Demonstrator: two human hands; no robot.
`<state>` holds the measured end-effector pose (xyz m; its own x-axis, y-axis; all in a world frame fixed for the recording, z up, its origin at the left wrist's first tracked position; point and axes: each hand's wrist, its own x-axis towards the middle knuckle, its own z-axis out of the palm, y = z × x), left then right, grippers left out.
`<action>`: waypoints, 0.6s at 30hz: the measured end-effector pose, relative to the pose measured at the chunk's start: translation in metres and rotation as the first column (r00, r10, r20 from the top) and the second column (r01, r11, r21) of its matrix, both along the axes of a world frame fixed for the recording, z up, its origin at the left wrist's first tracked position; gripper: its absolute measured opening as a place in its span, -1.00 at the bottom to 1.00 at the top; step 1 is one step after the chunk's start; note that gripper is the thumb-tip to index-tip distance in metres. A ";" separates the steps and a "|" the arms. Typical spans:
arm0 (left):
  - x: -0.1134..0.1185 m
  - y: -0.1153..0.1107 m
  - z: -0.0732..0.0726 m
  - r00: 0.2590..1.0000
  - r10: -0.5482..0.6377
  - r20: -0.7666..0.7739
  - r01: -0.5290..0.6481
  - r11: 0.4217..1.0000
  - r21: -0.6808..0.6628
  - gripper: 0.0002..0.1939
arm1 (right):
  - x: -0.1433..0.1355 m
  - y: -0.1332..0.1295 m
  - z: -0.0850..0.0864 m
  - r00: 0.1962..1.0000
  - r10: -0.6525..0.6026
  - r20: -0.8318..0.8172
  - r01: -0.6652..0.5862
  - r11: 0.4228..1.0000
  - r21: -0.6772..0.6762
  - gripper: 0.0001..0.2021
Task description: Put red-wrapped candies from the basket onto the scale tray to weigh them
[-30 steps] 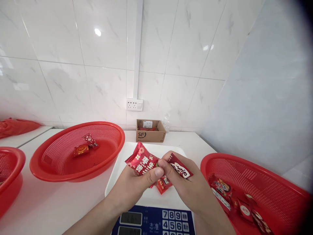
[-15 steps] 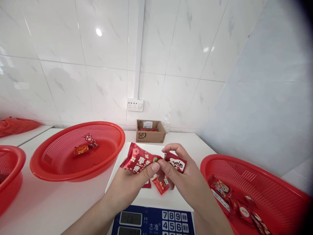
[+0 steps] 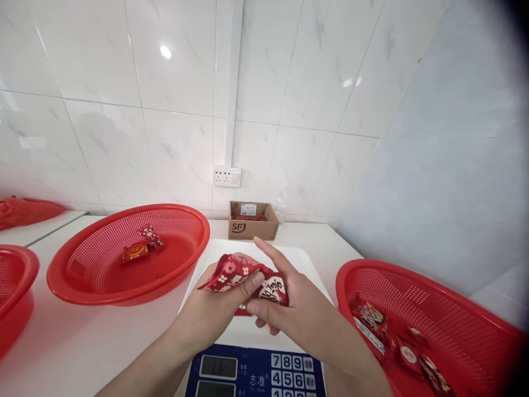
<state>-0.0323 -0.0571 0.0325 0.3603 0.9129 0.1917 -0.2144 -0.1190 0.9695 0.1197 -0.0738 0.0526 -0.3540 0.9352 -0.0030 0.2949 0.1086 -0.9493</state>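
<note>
Above the white scale plate (image 3: 303,262), my left hand (image 3: 215,309) is closed on a red packet with flower prints (image 3: 231,271). My right hand (image 3: 291,300) is wrapped round a dark red packet with a white label (image 3: 273,289), its index finger raised. The two packets touch each other between the hands. Beneath my hands, part of another red packet (image 3: 243,312) shows on the plate; the rest is hidden. The scale's blue panel (image 3: 256,375), with number keys and displays, lies nearest to me.
To the left is a red perforated basket (image 3: 177,264) holding a few packets, with another basket (image 3: 25,275) at the edge. A third basket (image 3: 433,281) with several packets stands right. A cardboard box (image 3: 264,230) sits by the wall, below a socket (image 3: 227,176).
My hands have come closer together, and the dark red packet has moved left and down against the flowered one. My right index finger has lifted off its packet.
</note>
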 end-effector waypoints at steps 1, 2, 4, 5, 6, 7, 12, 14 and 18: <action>0.000 0.002 -0.002 0.997 0.071 0.018 -0.070 0.998 -0.005 -0.76 | 0.001 0.000 -0.002 1.000 0.001 0.011 -0.002 0.999 0.052 -0.33; -0.001 0.003 -0.004 0.990 0.134 0.047 -0.134 0.991 -0.007 -0.76 | 0.002 0.001 -0.004 1.000 0.003 0.023 -0.005 0.994 0.109 -0.48; -0.001 0.006 -0.007 0.971 0.198 0.133 -0.197 0.980 -0.017 -0.72 | 0.003 0.002 -0.006 0.999 0.006 0.053 -0.017 0.978 0.208 -0.78; -0.001 0.008 -0.007 0.964 0.198 0.178 -0.196 0.980 -0.031 -0.70 | 0.003 0.002 -0.008 0.998 0.005 0.068 -0.021 0.970 0.243 -0.83; -0.001 0.008 -0.007 0.958 0.189 0.216 -0.182 0.982 -0.051 -0.68 | 0.003 0.003 -0.009 0.997 0.002 0.082 -0.024 0.963 0.268 -0.82; 0.000 0.009 -0.006 0.954 0.174 0.244 -0.161 0.984 -0.071 -0.67 | 0.003 0.003 -0.009 0.996 -0.006 0.089 -0.020 0.956 0.291 -0.79; 0.001 0.008 -0.002 0.945 0.107 0.308 -0.064 0.987 -0.146 -0.66 | 0.001 0.004 -0.007 0.994 -0.044 0.100 0.007 0.940 0.342 -0.73; 0.001 0.007 -0.001 0.941 0.072 0.330 -0.021 0.988 -0.156 -0.67 | 0.001 0.003 -0.005 0.993 -0.045 0.108 0.006 0.940 0.342 -0.74; -0.001 0.007 0.001 0.933 0.039 0.359 0.014 0.990 -0.143 -0.67 | -0.002 0.001 -0.004 0.985 -0.171 0.033 0.147 0.918 0.368 -0.64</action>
